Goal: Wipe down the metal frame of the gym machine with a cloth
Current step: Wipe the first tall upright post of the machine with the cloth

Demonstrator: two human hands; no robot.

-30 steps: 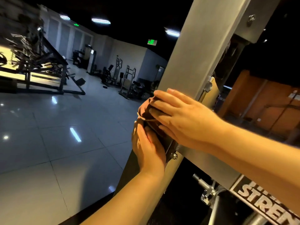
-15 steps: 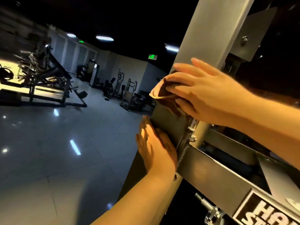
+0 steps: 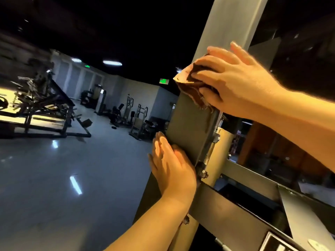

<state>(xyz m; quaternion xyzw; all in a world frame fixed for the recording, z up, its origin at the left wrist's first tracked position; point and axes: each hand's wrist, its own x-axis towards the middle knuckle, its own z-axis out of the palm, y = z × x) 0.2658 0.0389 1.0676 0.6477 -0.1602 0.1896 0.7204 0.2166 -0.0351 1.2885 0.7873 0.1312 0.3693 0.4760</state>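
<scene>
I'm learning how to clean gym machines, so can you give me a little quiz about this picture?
1. Which hand holds the cloth against the upright post? A) the left B) the right C) neither
2. True or false: the left hand holds a second cloth.
3. Fill in the gap: on the post, the cloth is ___ the left hand.

Key: 1. B, the right hand. 2. False: it rests flat on the metal with no cloth. 3. above.
</scene>
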